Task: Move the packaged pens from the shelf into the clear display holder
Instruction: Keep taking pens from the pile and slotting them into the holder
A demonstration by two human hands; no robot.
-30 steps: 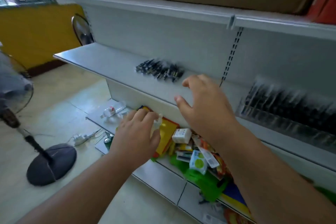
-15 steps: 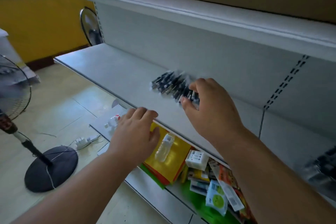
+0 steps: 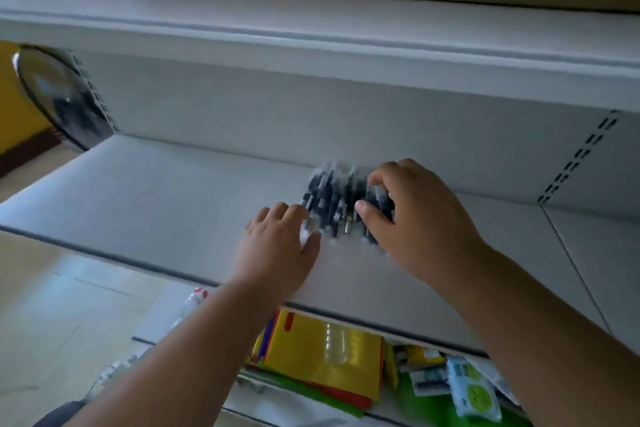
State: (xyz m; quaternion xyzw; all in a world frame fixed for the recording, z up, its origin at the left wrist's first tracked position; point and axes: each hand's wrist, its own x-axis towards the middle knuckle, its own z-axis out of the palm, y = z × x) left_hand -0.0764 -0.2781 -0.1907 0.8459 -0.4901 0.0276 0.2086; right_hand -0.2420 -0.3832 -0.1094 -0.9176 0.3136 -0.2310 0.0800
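Grey metal shelf (image 3: 173, 204) is carrying the packaged pens (image 3: 332, 204) near its back edge. The right hand (image 3: 412, 218) is pinching their right end; the left hand (image 3: 277, 250) is touching their left end, fingers relaxed. Nothing is moved yet; the holder is out of view. Blur is hiding any writing.

Item, middle tier: I am seeing a blurred cluster of dark pens in clear wrappers (image 3: 332, 204) lying on the pale grey metal shelf (image 3: 156, 204), near its back panel. My right hand (image 3: 412, 218) is curling over the cluster's right end, thumb and fingers pinching it. My left hand (image 3: 277, 246) is touching its left edge, fingers bent. Below, a yellow flat packet (image 3: 325, 357) is lying under a clear plastic bottle (image 3: 335, 345).
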